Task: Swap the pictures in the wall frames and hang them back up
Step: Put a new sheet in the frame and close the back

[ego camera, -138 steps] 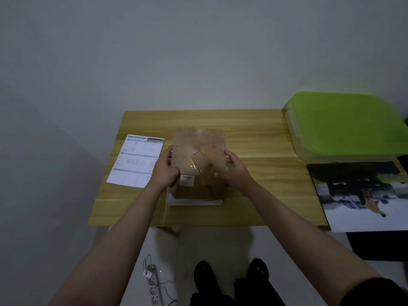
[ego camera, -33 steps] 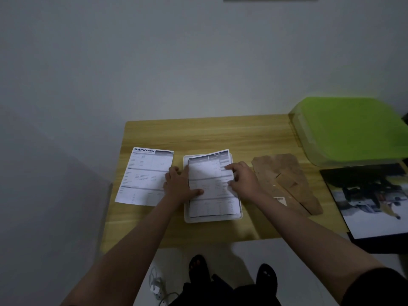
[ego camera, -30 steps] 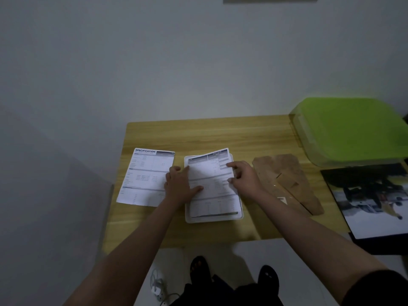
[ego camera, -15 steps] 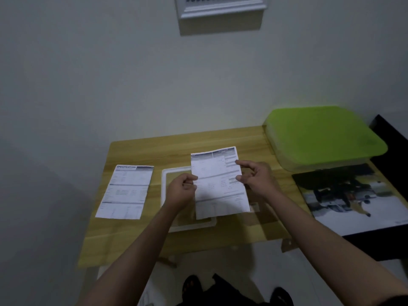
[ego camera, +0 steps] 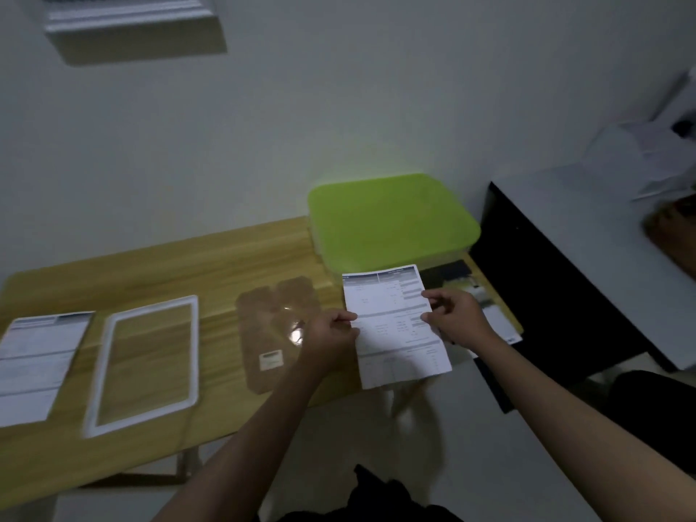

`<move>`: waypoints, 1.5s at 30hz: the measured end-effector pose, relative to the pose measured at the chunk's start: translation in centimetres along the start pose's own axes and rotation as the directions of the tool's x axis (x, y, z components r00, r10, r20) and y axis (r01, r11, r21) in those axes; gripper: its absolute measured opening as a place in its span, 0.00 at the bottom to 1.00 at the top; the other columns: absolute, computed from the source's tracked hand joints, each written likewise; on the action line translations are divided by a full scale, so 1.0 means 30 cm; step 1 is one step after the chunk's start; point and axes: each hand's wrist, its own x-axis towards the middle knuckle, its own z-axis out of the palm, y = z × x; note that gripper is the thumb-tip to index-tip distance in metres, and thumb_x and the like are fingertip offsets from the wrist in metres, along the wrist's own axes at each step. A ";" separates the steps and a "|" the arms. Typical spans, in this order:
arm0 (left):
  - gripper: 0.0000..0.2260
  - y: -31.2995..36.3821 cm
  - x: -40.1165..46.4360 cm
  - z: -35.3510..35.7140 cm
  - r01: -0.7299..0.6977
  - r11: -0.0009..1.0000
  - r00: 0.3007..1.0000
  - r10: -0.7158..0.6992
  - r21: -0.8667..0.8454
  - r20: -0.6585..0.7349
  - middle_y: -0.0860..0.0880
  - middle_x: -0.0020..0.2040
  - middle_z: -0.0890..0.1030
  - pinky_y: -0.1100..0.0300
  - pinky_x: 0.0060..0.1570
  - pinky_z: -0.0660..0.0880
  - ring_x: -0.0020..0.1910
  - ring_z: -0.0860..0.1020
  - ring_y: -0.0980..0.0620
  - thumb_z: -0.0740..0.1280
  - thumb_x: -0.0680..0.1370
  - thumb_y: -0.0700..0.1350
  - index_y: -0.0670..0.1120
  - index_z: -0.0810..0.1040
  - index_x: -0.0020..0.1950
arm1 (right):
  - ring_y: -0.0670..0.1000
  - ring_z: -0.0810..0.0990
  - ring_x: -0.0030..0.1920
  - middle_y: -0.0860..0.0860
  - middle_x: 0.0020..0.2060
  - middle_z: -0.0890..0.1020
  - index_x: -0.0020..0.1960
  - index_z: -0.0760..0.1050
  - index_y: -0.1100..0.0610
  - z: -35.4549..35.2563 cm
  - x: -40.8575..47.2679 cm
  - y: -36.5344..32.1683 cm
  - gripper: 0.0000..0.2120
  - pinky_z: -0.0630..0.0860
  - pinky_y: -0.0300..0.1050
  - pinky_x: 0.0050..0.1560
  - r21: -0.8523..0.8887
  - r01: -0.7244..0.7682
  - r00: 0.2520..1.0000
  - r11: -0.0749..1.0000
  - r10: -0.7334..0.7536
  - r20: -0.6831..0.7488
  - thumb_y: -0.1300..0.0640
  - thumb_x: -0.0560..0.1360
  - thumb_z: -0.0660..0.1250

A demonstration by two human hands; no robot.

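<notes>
I hold a white printed sheet [ego camera: 395, 325] in the air over the table's right end. My left hand [ego camera: 333, 335] pinches its left edge and my right hand [ego camera: 455, 320] pinches its right edge. A white picture frame [ego camera: 99, 365] lies flat on the wooden table [ego camera: 211, 265], with the wood showing through it. Between the frame and my left hand lies the brown backing board [ego camera: 269, 325]. A second printed sheet [ego camera: 35, 365] lies at the table's left end. Another white frame [ego camera: 128, 15] hangs on the wall at the top left.
A green-lidded plastic box [ego camera: 389, 218] stands at the table's back right. A dark photo print [ego camera: 486, 307] lies partly hidden behind my right hand. To the right is a black cabinet with a grey top [ego camera: 599, 243] carrying papers.
I lifted the backing board off the frame and laid it to the right. I then took the printed sheet out of the frame and carried it right, and my view swung right.
</notes>
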 end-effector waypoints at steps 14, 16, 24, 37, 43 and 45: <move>0.18 0.025 0.070 0.382 -0.039 0.939 0.999 0.028 0.342 0.035 0.39 0.53 0.78 0.59 0.52 0.72 0.51 0.77 0.44 0.68 0.69 0.35 0.37 0.77 0.59 | 0.51 0.74 0.46 0.55 0.50 0.76 0.65 0.74 0.59 -0.163 0.203 0.176 0.25 0.67 0.39 0.46 -0.478 0.082 0.995 0.874 -0.041 0.096 0.58 0.69 0.73; 0.18 0.016 0.073 0.390 -0.027 0.924 0.999 0.016 0.381 0.032 0.40 0.53 0.76 0.58 0.52 0.71 0.51 0.76 0.45 0.66 0.70 0.36 0.39 0.76 0.61 | 0.53 0.76 0.53 0.56 0.57 0.76 0.66 0.73 0.58 -0.151 0.218 0.174 0.26 0.65 0.39 0.49 -0.499 0.066 0.995 0.864 -0.016 0.103 0.57 0.70 0.73; 0.20 0.014 0.074 0.380 -0.112 0.911 0.993 0.088 0.397 0.079 0.40 0.58 0.73 0.55 0.57 0.71 0.58 0.73 0.44 0.64 0.71 0.36 0.41 0.73 0.64 | 0.56 0.75 0.48 0.57 0.48 0.76 0.49 0.73 0.51 -0.110 0.248 0.179 0.11 0.69 0.42 0.38 -0.547 0.000 0.998 0.837 0.035 0.054 0.51 0.68 0.69; 0.21 -0.051 0.006 -0.193 -0.017 0.952 0.973 0.087 0.306 -0.216 0.44 0.63 0.73 0.61 0.56 0.69 0.60 0.74 0.46 0.66 0.73 0.40 0.44 0.70 0.66 | 0.58 0.80 0.46 0.56 0.45 0.83 0.51 0.79 0.57 0.457 0.141 -0.297 0.11 0.72 0.43 0.42 -0.300 0.268 0.963 0.916 -0.247 0.106 0.60 0.71 0.62; 0.22 -0.277 -0.089 -0.793 0.159 0.924 0.919 -0.010 0.348 -0.393 0.44 0.63 0.73 0.56 0.59 0.72 0.61 0.74 0.45 0.67 0.73 0.43 0.45 0.69 0.67 | 0.53 0.77 0.39 0.52 0.37 0.80 0.50 0.79 0.58 1.014 -0.010 -0.568 0.10 0.71 0.42 0.42 -0.161 0.338 0.925 0.927 -0.297 0.236 0.61 0.72 0.62; 0.22 -0.352 -0.113 -0.997 0.221 0.911 0.889 -0.041 0.348 -0.457 0.44 0.64 0.73 0.55 0.59 0.71 0.62 0.73 0.45 0.67 0.73 0.43 0.45 0.70 0.67 | 0.51 0.74 0.38 0.50 0.36 0.77 0.49 0.79 0.59 1.204 -0.066 -0.640 0.12 0.69 0.40 0.41 -0.105 0.340 0.909 0.935 -0.297 0.294 0.57 0.70 0.61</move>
